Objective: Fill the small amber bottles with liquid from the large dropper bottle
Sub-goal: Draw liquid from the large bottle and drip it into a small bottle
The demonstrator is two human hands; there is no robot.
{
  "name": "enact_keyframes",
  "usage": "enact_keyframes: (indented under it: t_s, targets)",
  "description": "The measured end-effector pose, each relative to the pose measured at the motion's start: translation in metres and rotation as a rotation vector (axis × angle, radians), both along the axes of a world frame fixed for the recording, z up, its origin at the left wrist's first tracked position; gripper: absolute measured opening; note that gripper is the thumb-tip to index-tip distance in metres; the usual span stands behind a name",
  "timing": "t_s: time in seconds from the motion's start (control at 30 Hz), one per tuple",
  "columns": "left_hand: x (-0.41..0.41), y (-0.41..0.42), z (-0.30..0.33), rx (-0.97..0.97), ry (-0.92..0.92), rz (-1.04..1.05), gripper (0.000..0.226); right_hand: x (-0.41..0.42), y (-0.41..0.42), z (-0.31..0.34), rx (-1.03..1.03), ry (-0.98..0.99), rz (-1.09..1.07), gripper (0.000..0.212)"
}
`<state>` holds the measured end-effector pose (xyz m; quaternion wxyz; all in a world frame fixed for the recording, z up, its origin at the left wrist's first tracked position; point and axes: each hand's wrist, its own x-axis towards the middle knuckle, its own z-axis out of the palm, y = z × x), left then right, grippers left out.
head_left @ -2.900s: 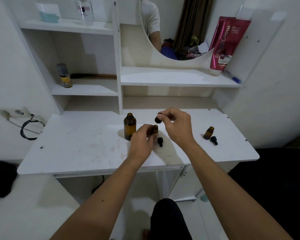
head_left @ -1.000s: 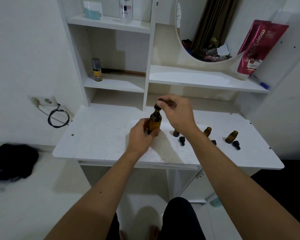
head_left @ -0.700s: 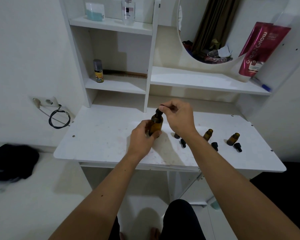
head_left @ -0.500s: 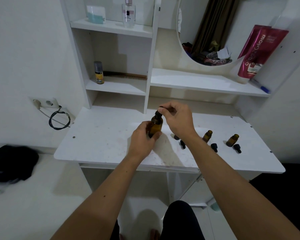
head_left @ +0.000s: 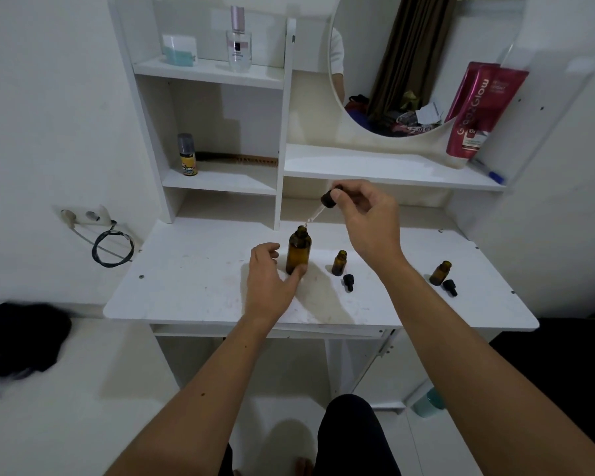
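Head view: the big bottle (head_left: 298, 249) stands open and upright on the white table (head_left: 193, 286), and everything else is placed from it. Just to its right stands one small bottle (head_left: 339, 263), uncapped, with its black cap (head_left: 348, 282) lying in front of it. Well off to the right is a second small bottle (head_left: 440, 273), also open, its cap (head_left: 449, 287) beside it. A third small bottle may be hidden behind the right forearm; I cannot tell. The liquid level in the small bottles cannot be read through the dark glass, so how many are filled is unclear; none is capped, so by my judgement filling and closing remain.

The right hand (head_left: 364, 218) pinches the black bulb of the dropper (head_left: 323, 206) between thumb and fingertips, up and to the right of the big bottle; the glass tip slants down to just above its mouth. The left hand (head_left: 270, 286) is loosely open, thumb against the big bottle's base, steadying rather than clasping it.
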<state>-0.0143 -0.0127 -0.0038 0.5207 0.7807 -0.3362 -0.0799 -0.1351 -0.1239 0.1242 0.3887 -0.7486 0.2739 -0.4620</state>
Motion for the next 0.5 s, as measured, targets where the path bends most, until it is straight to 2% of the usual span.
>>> enact_keyframes:
  t_s: [0.17, 0.3, 0.37, 0.5]
  targets:
    - [-0.018, 0.005, -0.005, -0.041, 0.022, 0.009, 0.048, -0.021, -0.004, 0.000, 0.044, -0.142, -0.064, 0.017]
    - [-0.039, -0.001, -0.013, -0.076, 0.014, -0.078, 0.031, -0.037, -0.014, -0.004, 0.049, -0.131, -0.106, 0.017]
    - [-0.047, -0.008, -0.013, -0.083, 0.024, -0.139, 0.031, -0.045, -0.018, -0.011, 0.049, -0.084, -0.125, 0.017]
    - [-0.059, -0.027, -0.008, -0.039, 0.055, -0.211, 0.046, -0.055, -0.023, -0.029, 0.025, -0.022, -0.155, 0.017]
